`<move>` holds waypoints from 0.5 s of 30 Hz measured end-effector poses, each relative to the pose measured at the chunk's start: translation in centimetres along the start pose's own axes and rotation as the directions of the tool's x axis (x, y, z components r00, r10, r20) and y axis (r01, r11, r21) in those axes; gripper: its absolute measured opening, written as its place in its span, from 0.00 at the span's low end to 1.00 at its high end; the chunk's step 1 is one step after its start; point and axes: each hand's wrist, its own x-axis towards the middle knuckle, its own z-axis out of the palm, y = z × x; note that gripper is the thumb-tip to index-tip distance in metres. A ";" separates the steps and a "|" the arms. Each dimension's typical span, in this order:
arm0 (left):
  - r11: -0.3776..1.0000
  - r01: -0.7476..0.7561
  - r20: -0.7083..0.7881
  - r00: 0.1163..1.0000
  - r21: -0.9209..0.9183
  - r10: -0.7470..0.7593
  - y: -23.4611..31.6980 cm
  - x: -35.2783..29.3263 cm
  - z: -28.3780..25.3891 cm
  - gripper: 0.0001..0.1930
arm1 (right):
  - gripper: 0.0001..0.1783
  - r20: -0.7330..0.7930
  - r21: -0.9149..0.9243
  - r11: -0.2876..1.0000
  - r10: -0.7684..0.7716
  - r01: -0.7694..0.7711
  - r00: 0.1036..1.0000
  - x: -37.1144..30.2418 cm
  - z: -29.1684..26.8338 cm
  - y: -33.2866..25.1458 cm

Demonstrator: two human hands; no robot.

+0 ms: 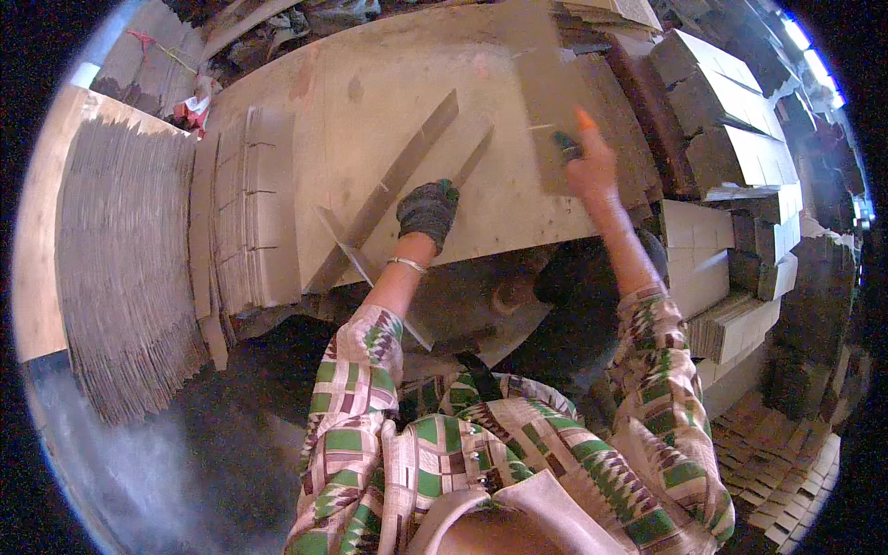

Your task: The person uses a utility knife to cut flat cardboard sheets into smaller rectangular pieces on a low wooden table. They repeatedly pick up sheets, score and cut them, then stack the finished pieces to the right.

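My left hand [427,211], in a dark glove, presses on a long folded cardboard strip [388,190] that lies slantwise on the wooden worktable [370,83]. My right hand [589,162] is bare with an orange fingertip cover and grips the edge of a flat cardboard sheet [555,102] standing on the table's right part. Both forearms wear patterned green, white and brown sleeves.
A tall pile of flat cardboard sheets [125,268] stands at the left, with a smaller pile of folded blanks [250,213] on the table's left edge. Stacks of folded cardboard boxes [731,157] fill the right side. More pieces cover the floor [786,481] at lower right.
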 end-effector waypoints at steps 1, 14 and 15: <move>1.000 -0.005 -0.017 1.000 -0.009 0.005 -0.1 0.0 0.2 0.19 | 0.45 0.049 0.055 0.997 -0.064 0.061 0.997 -0.6 0.6 -3.4; 0.994 -0.021 0.025 0.999 -0.109 0.024 1.6 0.2 -0.3 0.19 | 0.46 0.623 -0.077 0.997 0.067 -0.024 0.779 -5.5 7.1 -7.6; 0.986 -0.053 -0.084 0.996 -0.156 0.040 1.2 0.1 -0.1 0.20 | 0.46 0.612 -0.043 0.999 0.047 -0.026 0.789 -5.8 6.8 -7.9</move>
